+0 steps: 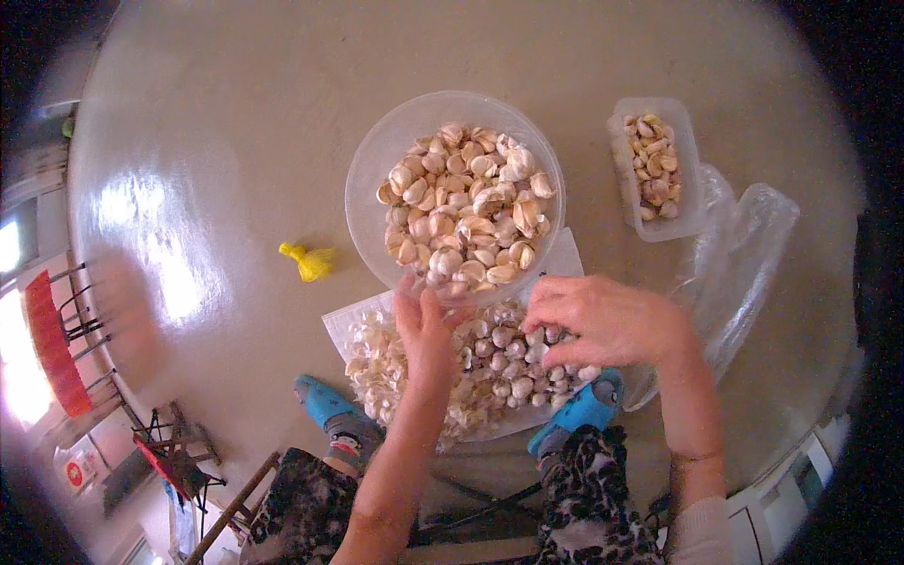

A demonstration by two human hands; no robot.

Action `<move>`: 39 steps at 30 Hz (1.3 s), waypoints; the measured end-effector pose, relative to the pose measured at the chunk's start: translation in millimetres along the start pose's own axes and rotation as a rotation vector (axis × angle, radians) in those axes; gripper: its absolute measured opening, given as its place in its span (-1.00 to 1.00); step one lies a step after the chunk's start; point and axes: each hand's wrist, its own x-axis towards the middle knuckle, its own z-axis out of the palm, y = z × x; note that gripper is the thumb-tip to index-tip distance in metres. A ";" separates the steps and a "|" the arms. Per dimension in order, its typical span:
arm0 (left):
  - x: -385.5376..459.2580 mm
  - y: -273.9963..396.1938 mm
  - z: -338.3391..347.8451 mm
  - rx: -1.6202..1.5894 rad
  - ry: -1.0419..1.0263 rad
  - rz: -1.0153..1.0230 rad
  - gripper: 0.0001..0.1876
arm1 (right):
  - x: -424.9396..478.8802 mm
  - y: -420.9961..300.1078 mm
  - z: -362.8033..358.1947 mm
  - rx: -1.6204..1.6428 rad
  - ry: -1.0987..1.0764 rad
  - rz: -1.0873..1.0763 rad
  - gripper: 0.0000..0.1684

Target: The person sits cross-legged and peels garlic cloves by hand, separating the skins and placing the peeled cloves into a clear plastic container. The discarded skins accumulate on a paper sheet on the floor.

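A round translucent plastic basin [367,176] holds a heap of garlic cloves [459,183] with a few whole heads among them. At its near rim is my left hand [427,328], fingers spread and slightly blurred, with nothing visible in it. My right hand [600,318] reaches down over a pile of small garlic bulbs [512,357], thumb and fingers bent around some of them. Whether it grips a bulb is hidden. Left of the bulbs lies a pile of papery garlic skins [378,353]. Both piles rest on a white sheet [572,258] on the floor.
A clear plastic tub [635,212] with more garlic cloves stands at the right, beside a crumpled clear plastic bag [748,261]. Yellow netting [311,263] lies on the floor at left. My feet in blue slippers [325,401] flank the sheet. Folding chairs [176,459] stand at lower left.
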 end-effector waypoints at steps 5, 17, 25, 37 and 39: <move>-23.9 25.7 7.3 0.342 0.095 0.392 -0.49 | 30.5 9.6 4.5 -0.012 0.700 -0.019 -0.69; 97.8 34.5 -31.5 0.555 0.065 0.664 -0.56 | 84.8 52.0 38.7 -0.422 0.993 0.159 -0.44; 86.2 28.3 -6.6 0.190 -0.100 0.480 -0.57 | 126.4 76.4 16.5 0.082 0.933 0.244 -0.41; 64.2 -3.1 -1.4 -0.162 -0.066 0.360 -0.56 | 143.3 5.7 71.8 -0.270 0.638 0.175 -0.52; 63.1 -5.6 -11.7 -0.042 -0.089 0.413 -0.55 | 130.2 -8.4 86.1 -0.376 0.635 0.131 -0.52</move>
